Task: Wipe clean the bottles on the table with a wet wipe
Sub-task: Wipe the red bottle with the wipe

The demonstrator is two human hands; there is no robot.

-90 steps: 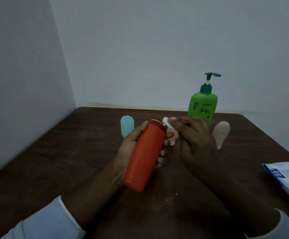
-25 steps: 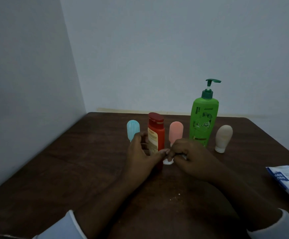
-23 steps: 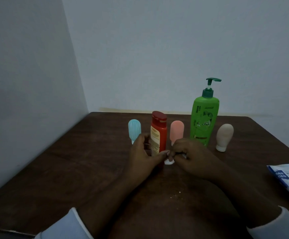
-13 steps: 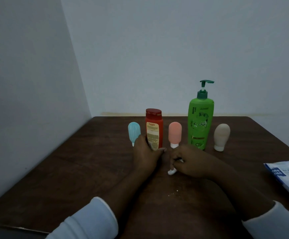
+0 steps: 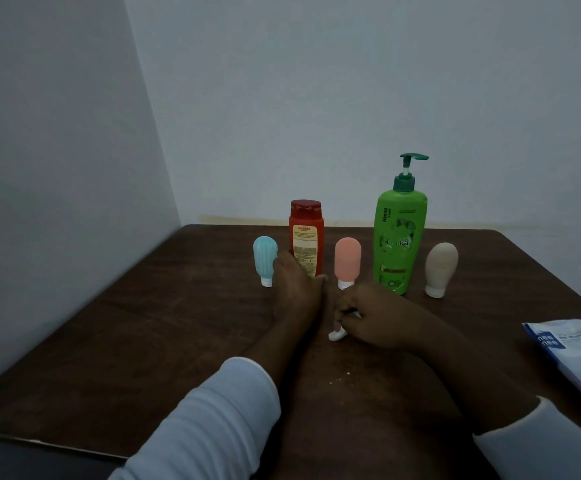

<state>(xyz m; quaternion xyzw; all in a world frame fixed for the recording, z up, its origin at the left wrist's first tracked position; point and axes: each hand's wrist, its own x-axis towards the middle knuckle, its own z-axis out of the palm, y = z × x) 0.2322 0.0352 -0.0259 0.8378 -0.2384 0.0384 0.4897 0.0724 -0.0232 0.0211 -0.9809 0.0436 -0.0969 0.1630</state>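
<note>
Dark wooden table (image 5: 143, 341). Far row, right: tall green plastic pump bottle (image 5: 399, 237), likely heavy and slick; I would take it at the waist. Left of it: red plastic bottle (image 5: 305, 237), my left hand (image 5: 297, 292) at its base, grip unclear. My right hand (image 5: 372, 317) pinches the soft white wet wipe (image 5: 337, 335).

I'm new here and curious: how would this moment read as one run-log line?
left hand: holds upright red bottle low down | right hand: pinches wet wipe on table | wipes pack: table's right edge
</note>
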